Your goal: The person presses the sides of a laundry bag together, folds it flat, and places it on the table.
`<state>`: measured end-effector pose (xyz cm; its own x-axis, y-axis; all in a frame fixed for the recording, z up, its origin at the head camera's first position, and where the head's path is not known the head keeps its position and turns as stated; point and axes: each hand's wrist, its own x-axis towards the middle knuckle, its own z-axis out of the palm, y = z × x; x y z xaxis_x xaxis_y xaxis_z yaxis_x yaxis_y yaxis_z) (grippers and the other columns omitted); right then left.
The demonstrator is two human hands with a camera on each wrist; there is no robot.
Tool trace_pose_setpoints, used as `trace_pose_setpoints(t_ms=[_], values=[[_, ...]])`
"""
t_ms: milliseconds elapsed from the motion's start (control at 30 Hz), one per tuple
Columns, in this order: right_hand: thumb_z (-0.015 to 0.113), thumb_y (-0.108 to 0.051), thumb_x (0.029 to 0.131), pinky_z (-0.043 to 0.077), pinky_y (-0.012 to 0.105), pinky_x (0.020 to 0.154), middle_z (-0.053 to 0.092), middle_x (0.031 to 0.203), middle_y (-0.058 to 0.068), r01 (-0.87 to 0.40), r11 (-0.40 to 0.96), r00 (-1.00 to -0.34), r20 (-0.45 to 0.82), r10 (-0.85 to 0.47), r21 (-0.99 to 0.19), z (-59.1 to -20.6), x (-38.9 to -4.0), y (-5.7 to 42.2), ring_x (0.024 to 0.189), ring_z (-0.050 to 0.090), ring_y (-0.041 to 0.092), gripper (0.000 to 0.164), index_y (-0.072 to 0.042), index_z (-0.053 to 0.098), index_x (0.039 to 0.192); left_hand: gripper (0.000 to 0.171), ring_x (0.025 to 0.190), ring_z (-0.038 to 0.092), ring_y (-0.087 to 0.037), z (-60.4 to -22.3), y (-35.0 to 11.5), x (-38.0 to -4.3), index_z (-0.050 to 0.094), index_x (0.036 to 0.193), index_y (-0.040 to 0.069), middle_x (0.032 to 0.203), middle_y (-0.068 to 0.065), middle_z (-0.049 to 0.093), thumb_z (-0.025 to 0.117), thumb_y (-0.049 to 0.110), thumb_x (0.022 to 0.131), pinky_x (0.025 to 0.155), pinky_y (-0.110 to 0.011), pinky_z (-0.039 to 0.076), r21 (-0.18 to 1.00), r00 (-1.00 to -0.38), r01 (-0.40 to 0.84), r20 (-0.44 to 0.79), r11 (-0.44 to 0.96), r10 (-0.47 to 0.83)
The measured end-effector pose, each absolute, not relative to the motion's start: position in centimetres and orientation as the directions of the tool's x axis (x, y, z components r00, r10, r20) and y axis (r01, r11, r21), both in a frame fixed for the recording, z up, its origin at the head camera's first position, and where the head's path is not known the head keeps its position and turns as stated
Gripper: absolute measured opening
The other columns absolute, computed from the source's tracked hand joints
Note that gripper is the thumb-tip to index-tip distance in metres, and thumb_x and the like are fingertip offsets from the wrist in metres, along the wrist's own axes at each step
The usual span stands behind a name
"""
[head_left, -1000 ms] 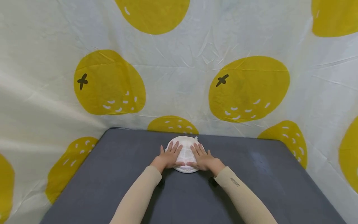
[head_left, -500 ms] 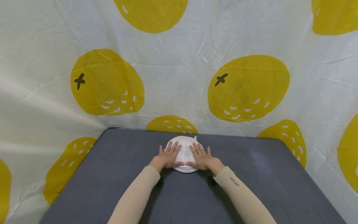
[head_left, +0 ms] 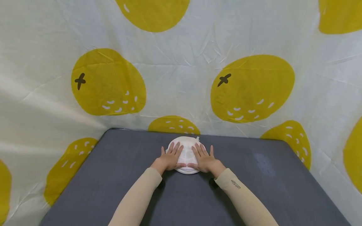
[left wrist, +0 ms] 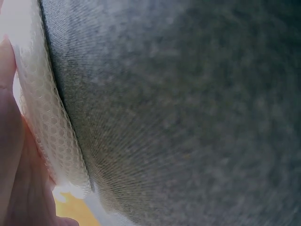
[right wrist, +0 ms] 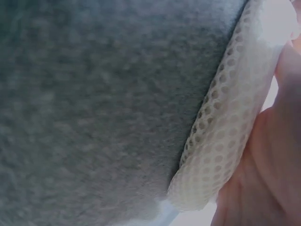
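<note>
Observed white mesh pouch (head_left: 187,154) lying on dark grey table (head_left: 249,188), near far edge. Noted left hand (head_left: 170,159) and right hand (head_left: 206,161) resting on opposite sides, with straight fingers spread wide, gripping nothing. Probably best to press evenly with both, avoiding skidding or buckling.

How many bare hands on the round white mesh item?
2: the left hand on the left part of the white mesh item, the right hand on its right part. No hidden ones apparent.
</note>
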<state>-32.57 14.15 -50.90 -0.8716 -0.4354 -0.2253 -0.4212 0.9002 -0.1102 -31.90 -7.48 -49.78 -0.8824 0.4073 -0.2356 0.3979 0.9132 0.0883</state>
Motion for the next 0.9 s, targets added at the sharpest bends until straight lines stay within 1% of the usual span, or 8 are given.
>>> trace_pose_setpoints(t_ms=[233, 367, 467, 600, 667, 733, 833, 900], values=[[0.040, -0.067, 0.102, -0.011, 0.069, 0.115, -0.009, 0.171, 0.014, -0.430, 0.898, -0.861, -0.256, -0.440, -0.095, -49.4, -32.2, 14.3, 0.156, -0.008, 0.035, 0.093, -0.010, 0.002, 0.166, 0.094, 0.156, -0.008, -0.032, -49.7, -7.3, -32.3, 0.004, 0.167, 0.016, 0.172, -0.007, -0.006, 0.046, 0.067, 0.099, 0.117, -0.069, 0.003, 0.103, -0.877, 0.412, -0.226, 0.905, 0.425], [0.046, -0.060, 0.104, -0.010, 0.068, 0.115, -0.001, 0.170, 0.019, -0.457, 0.878, -0.852, -0.213, -0.479, -0.145, -48.0, -31.6, 14.5, 0.156, -0.002, 0.038, 0.089, -0.005, 0.009, 0.165, 0.093, 0.156, -0.003, -0.033, -48.4, -7.2, -31.8, 0.008, 0.167, 0.016, 0.172, -0.008, -0.002, 0.049, 0.065, 0.100, 0.119, -0.067, 0.006, 0.111, -0.873, 0.422, -0.217, 0.900, 0.437], [0.051, -0.053, 0.105, -0.005, 0.070, 0.116, 0.007, 0.169, 0.024, -0.487, 0.850, -0.843, -0.146, -0.518, -0.204, -47.3, -31.1, 14.5, 0.155, 0.004, 0.043, 0.086, 0.000, 0.017, 0.163, 0.092, 0.156, 0.002, -0.034, -47.8, -7.3, -31.5, 0.012, 0.166, 0.014, 0.172, -0.009, 0.002, 0.050, 0.064, 0.099, 0.119, -0.066, 0.010, 0.110, -0.875, 0.429, -0.196, 0.897, 0.443], [0.051, -0.046, 0.107, 0.003, 0.070, 0.117, 0.008, 0.167, 0.028, -0.532, 0.811, -0.824, -0.073, -0.562, -0.241, -47.3, -30.9, 14.1, 0.153, 0.005, 0.046, 0.080, 0.005, 0.020, 0.161, 0.092, 0.156, 0.002, -0.034, -47.6, -7.4, -31.2, 0.011, 0.166, 0.013, 0.172, -0.010, 0.001, 0.049, 0.065, 0.100, 0.119, -0.065, 0.012, 0.100, -0.873, 0.437, -0.194, 0.894, 0.448], [0.051, -0.042, 0.108, 0.006, 0.069, 0.117, 0.009, 0.167, 0.028, -0.550, 0.792, -0.814, -0.039, -0.579, -0.265, -47.5, -31.0, 13.8, 0.153, 0.004, 0.048, 0.077, 0.006, 0.022, 0.160, 0.092, 0.156, 0.005, -0.034, -47.7, -7.5, -31.2, 0.013, 0.166, 0.012, 0.172, -0.011, 0.004, 0.051, 0.064, 0.099, 0.120, -0.063, 0.014, 0.099, -0.871, 0.446, -0.180, 0.890, 0.457], [0.051, -0.039, 0.108, 0.007, 0.069, 0.117, 0.010, 0.167, 0.028, -0.555, 0.777, -0.812, -0.008, -0.583, -0.298, -47.7, -31.2, 13.5, 0.153, 0.004, 0.048, 0.074, 0.006, 0.023, 0.159, 0.094, 0.156, 0.008, -0.034, -47.8, -7.4, -31.4, 0.014, 0.165, 0.009, 0.171, -0.013, 0.007, 0.053, 0.063, 0.099, 0.120, -0.060, 0.018, 0.101, -0.867, 0.462, -0.161, 0.881, 0.472], [0.047, -0.040, 0.109, 0.007, 0.068, 0.118, 0.009, 0.167, 0.027, -0.545, 0.775, -0.820, 0.010, -0.573, -0.318, -48.4, -31.6, 13.1, 0.153, 0.004, 0.048, 0.072, 0.006, 0.022, 0.160, 0.097, 0.155, 0.013, -0.035, -48.0, -7.4, -31.9, 0.016, 0.164, 0.005, 0.170, -0.016, 0.012, 0.057, 0.062, 0.098, 0.120, -0.055, 0.024, 0.114, -0.857, 0.488, -0.125, 0.866, 0.499], [0.045, -0.040, 0.110, 0.006, 0.069, 0.117, 0.010, 0.167, 0.027, -0.541, 0.775, -0.823, 0.015, -0.568, -0.328, -48.7, -32.0, 12.9, 0.153, 0.004, 0.048, 0.072, 0.006, 0.022, 0.160, 0.098, 0.155, 0.013, -0.036, -48.0, -7.4, -32.2, 0.016, 0.164, 0.004, 0.170, -0.016, 0.013, 0.058, 0.062, 0.097, 0.120, -0.053, 0.025, 0.125, -0.854, 0.494, -0.119, 0.861, 0.507]])
